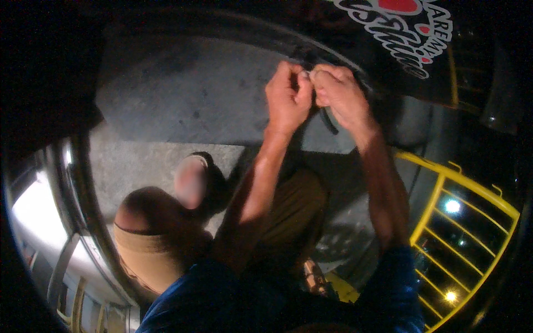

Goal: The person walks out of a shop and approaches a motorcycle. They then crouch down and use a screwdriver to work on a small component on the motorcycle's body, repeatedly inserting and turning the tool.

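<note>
Both hands are close together at the upper middle, at the lower edge of a dark panel (405, 44) bearing a red and white decal. My left hand (288, 100) has its fingers curled, with the thumb raised near the other hand's fingertips. My right hand (338, 94) is closed in a pinch right beside it. Whatever sits between the fingertips is too small and hidden to make out. A short black cord or strip (331, 123) hangs below my right hand over a grey surface (177, 94).
My bent knees and a sandaled foot (191, 177) are below on pale concrete (122, 161). A yellow barred railing (433, 200) stands at the right, with bright lights behind it. A dark curved frame (75, 188) beside a lit white area runs down the left side.
</note>
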Demonstrator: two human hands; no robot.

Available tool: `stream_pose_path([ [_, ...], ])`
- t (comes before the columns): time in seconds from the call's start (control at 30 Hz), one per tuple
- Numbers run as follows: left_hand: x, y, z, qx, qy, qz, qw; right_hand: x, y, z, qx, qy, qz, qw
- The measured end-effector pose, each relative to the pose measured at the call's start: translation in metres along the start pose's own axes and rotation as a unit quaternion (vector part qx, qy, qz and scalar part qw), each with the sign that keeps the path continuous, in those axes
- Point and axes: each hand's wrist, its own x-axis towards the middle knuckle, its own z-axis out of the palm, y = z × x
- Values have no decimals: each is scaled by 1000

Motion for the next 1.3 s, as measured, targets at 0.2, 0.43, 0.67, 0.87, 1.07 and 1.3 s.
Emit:
stream_pose_path([
  [0.2,2,-1,4,8,34,28,999,0,-2,1,16,-22,0,1000],
  [0.43,5,8,7,12,70,14,997,-5,-5,4,54,-35,-4,998],
  [0.67,0,-3,5,-67,58,-6,996,-3,2,-7,78,-41,21,996],
  [0.87,-1,-10,5,-101,36,-8,994,-2,1,-10,-98,-25,-22,995],
  [1.07,-3,-11,5,-111,26,-50,992,-1,1,-6,-117,-17,-36,992],
  [1.3,0,-8,0,-167,-30,-100,980,-12,-7,1,-276,5,-40,960],
])
